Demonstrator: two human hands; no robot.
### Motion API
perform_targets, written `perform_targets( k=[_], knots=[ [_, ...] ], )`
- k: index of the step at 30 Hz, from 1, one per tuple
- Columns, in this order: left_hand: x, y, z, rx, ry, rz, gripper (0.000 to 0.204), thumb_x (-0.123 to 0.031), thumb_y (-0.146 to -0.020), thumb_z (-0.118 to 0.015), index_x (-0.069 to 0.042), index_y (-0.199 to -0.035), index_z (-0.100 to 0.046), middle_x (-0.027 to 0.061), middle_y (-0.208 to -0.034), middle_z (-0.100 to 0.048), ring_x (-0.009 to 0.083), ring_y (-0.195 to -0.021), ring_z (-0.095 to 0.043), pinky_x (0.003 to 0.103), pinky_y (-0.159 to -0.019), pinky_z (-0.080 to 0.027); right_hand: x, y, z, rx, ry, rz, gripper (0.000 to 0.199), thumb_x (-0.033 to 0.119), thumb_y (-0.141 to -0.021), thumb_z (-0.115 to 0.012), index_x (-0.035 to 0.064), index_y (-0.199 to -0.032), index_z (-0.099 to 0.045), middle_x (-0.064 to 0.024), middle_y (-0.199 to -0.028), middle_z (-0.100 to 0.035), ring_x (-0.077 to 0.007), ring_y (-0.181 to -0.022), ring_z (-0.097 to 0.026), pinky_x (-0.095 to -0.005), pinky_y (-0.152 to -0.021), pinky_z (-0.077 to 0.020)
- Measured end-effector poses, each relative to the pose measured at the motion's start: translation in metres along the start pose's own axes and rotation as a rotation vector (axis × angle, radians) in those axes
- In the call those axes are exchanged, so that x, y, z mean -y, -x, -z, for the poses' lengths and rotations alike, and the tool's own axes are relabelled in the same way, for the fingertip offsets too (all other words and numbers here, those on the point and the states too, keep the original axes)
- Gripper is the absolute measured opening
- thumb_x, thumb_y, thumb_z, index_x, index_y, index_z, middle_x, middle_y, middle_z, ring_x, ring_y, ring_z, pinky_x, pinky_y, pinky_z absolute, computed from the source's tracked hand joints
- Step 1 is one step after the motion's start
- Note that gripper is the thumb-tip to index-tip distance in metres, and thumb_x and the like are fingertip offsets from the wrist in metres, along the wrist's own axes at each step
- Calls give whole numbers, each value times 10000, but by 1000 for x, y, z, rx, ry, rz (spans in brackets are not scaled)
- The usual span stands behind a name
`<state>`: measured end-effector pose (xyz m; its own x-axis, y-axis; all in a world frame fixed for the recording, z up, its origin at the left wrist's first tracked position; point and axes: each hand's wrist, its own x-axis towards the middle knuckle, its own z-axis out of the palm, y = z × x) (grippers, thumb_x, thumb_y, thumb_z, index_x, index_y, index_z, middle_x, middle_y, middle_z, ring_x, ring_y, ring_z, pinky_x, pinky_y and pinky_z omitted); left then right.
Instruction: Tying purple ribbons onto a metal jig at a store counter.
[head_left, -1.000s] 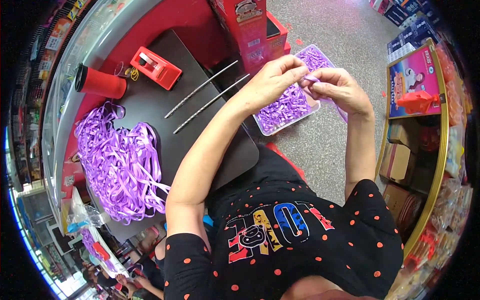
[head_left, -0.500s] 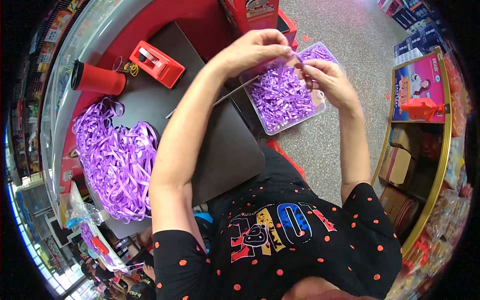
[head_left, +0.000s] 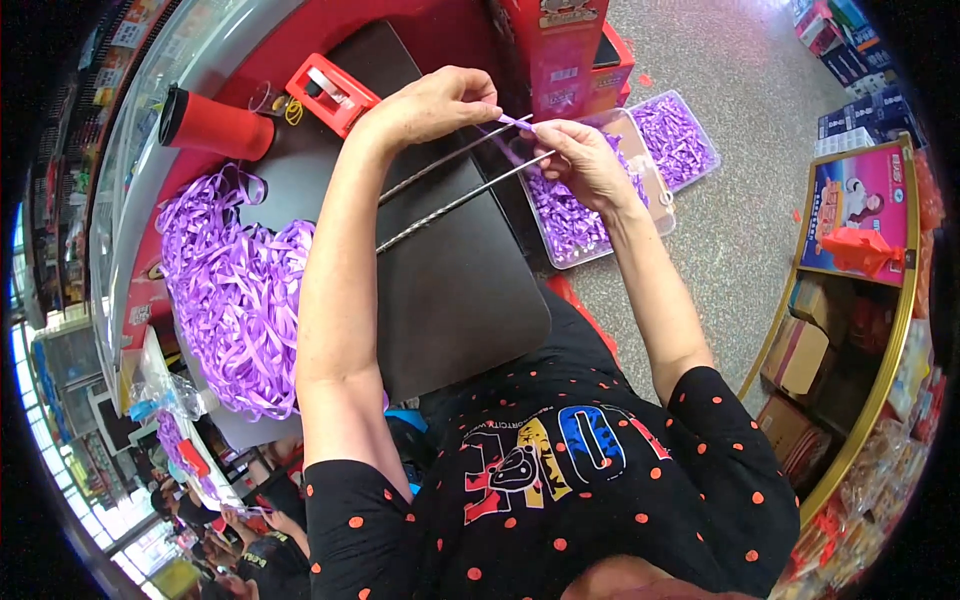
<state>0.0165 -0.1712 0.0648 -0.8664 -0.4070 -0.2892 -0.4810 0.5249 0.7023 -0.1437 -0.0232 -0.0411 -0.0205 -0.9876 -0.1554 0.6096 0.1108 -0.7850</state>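
A short length of purple ribbon [head_left: 516, 122] is stretched between my two hands, beside the ends of two thin metal rods [head_left: 462, 203]. My left hand [head_left: 445, 105] pinches one end between thumb and forefinger. On the other end, the fingers of my right hand [head_left: 585, 165] are closed, just at the rod tips. Whether the ribbon loops round a rod I cannot tell. Below the right hand lies a clear plastic box [head_left: 556, 264] of small purple ribbon pieces [head_left: 572, 222]. Left of my left forearm, a big heap of purple ribbon [head_left: 240, 295] covers part of the dark table [head_left: 460, 300].
A red tape dispenser [head_left: 330, 95] and a red tumbler [head_left: 218, 123] stand at the table's far left. A second clear box of purple pieces [head_left: 675, 140] sits beyond the first. Red cartons [head_left: 560, 60] rise at the back. Shelves [head_left: 850, 340] line the right.
Both hands have moved left and are now over the rod tips, with the ribbon pulled straight between them. Before, they were above the box. The view has shifted slightly.
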Motion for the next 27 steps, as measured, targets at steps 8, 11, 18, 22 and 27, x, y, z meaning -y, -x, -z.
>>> perform_targets(
  k=[8, 11, 18, 22, 27],
  knots=[
    [-4, 3, -11, -93, -172, 31, 267, -250, -824, -632, 13, -853, -594, 104, -735, -600, 194, -717, -569, 334, -681, -453, -22, -8, -3, -2, -7, -104, 221, 194, -906, -612, 19, -1032, -661, 58, -649, -553, -13, -474, -408, -155, -443, -300],
    [0, 11, -17, -181, -245, -1, 261, -243, -834, -638, 0, -925, -608, 107, -865, -625, 206, -822, -590, 328, -758, -463, -27, -7, -12, -37, 43, -58, 196, 206, -886, -641, 37, -980, -668, 62, -622, -554, -6, -473, -439, -155, -440, -307],
    [-19, 33, -40, -529, -204, -39, 249, -210, -841, -628, -34, -1012, -675, 117, -1027, -642, 251, -1005, -606, 340, -870, -456, -28, -6, -15, -27, 5, 3, 174, 196, -885, -645, 56, -986, -667, 85, -638, -551, -1, -483, -453, -159, -426, -286],
    [-14, 33, -55, -536, -158, 43, 231, -218, -831, -638, -17, -929, -694, 124, -983, -653, 259, -965, -614, 338, -852, -464, -29, -6, -14, -14, 4, 13, 199, 198, -883, -649, 49, -1013, -661, 86, -645, -553, 2, -489, -467, -152, -441, -304],
    [-6, 38, -61, -607, -188, 40, 248, -228, -825, -640, -6, -924, -694, 114, -1001, -650, 251, -966, -605, 341, -866, -456, -22, -2, -18, 29, 105, 4, 227, 212, -899, -626, 30, -1032, -652, 16, -747, -631, -35, -611, -564, -158, -542, -410]
  ],
)
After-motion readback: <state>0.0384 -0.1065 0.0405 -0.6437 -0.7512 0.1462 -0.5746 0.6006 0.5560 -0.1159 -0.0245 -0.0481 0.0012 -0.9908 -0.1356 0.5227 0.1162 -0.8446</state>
